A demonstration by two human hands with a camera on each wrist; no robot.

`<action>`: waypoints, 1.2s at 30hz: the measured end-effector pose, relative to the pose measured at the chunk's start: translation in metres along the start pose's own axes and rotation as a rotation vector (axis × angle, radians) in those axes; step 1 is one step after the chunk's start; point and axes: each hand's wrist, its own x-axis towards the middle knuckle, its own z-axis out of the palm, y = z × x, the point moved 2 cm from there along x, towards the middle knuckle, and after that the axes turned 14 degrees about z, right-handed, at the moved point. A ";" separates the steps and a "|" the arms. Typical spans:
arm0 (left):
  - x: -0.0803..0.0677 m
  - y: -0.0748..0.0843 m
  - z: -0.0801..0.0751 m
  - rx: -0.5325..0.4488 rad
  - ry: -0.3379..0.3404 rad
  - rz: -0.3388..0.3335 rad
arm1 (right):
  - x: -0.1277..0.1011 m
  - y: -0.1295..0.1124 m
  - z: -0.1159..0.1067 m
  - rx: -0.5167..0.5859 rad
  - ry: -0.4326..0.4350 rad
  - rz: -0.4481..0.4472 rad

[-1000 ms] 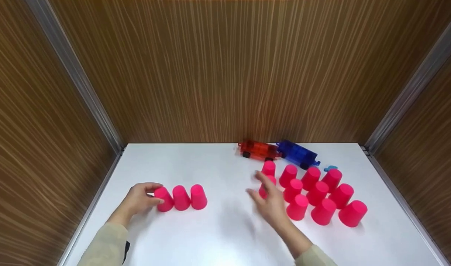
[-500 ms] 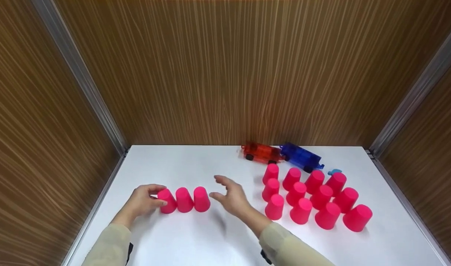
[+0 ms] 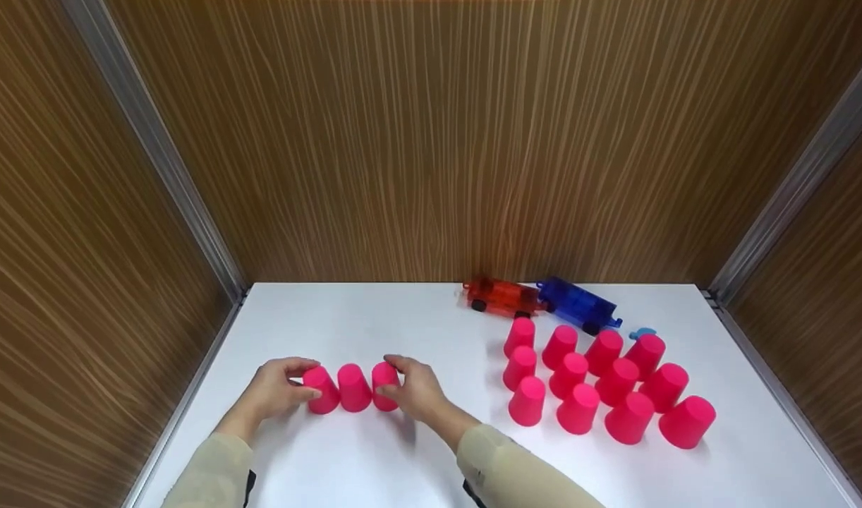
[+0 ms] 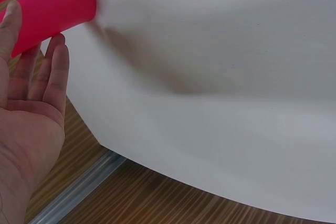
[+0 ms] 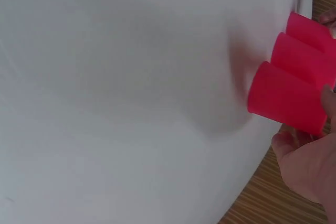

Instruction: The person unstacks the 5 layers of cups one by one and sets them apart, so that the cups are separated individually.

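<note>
Three pink plastic cups stand upside down in a short row on the white table. My left hand (image 3: 272,389) grips the left cup (image 3: 323,395), thumb in front and fingers behind; the left wrist view shows this cup (image 4: 63,3) between thumb and fingers. The middle cup (image 3: 354,389) stands between the two hands, untouched by either. On the right cup (image 3: 384,375), my right hand (image 3: 424,395) has its thumb across the front and its index finger behind the top. In the right wrist view that cup (image 5: 286,98) lies between thumb and fingers.
Several more pink cups (image 3: 618,381) stand upside down in rows on the table's right side. Behind them lie a red toy car (image 3: 501,296), a blue toy car (image 3: 578,305) and a small light-blue piece (image 3: 642,333). Wood-patterned panels (image 3: 431,141) enclose the back and sides.
My right hand has moved left from the large group of cups to the short row and taken hold of its right cup. My left hand has stayed on the left cup.
</note>
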 end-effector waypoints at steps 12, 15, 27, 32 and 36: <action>-0.003 0.000 0.001 0.015 0.013 0.014 | -0.002 0.007 0.003 0.051 0.007 -0.047; -0.002 0.000 0.002 0.012 0.012 0.013 | -0.001 0.008 0.001 0.044 0.013 -0.062; 0.002 0.000 0.000 -0.002 0.003 0.000 | -0.001 0.017 -0.023 0.036 -0.004 -0.015; 0.001 0.001 0.000 -0.008 0.001 -0.002 | 0.002 0.020 -0.038 0.026 -0.024 0.040; 0.001 0.002 0.001 0.000 -0.001 0.001 | 0.005 0.021 -0.055 0.014 -0.021 0.059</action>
